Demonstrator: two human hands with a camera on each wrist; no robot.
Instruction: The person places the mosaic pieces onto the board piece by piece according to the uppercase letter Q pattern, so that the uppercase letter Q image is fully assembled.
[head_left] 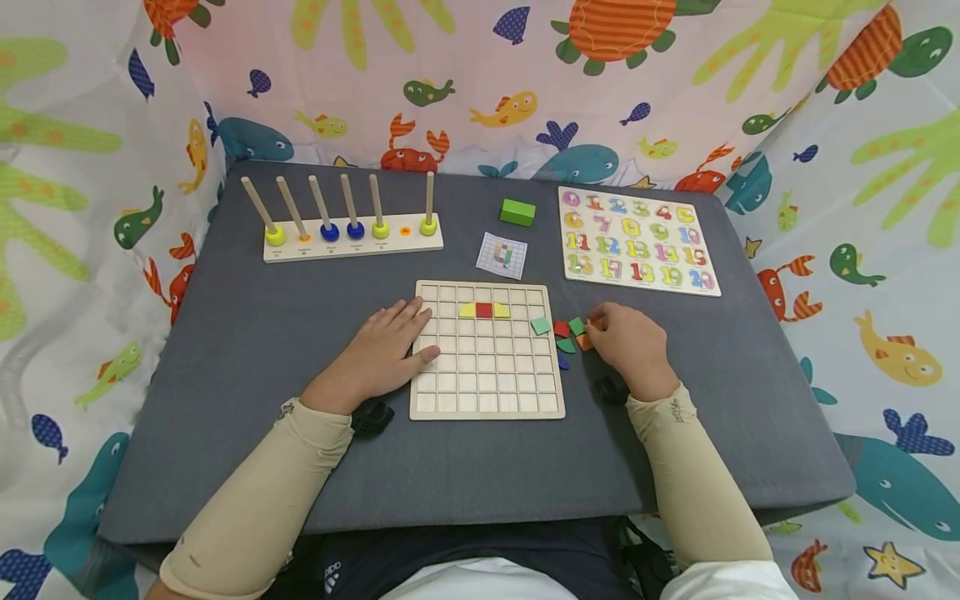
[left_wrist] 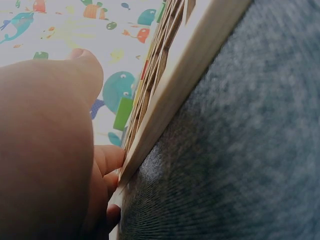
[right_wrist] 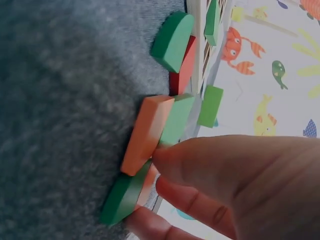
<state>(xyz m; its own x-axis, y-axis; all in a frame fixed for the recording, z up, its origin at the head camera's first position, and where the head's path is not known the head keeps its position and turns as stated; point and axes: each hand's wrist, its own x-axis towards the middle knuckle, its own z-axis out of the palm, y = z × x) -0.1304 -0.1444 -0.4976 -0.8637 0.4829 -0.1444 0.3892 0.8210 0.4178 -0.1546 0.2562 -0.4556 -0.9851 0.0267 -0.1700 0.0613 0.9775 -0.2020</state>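
In the head view, my left hand rests on the left edge of a wooden grid board, fingers spread. Two yellow tiles flank a red tile in one upper row. A light green tile lies near the board's right edge. Right of the board, my right hand reaches into a small pile of coloured pieces. The right wrist view has its thumb and fingers around a small orange piece, beside a larger orange piece and a dark green piece; fingers partly hide these.
A pattern card and a green block lie behind the board. A peg stand with rings stands back left, a number board back right. Red and blue pieces sit by the board's right edge.
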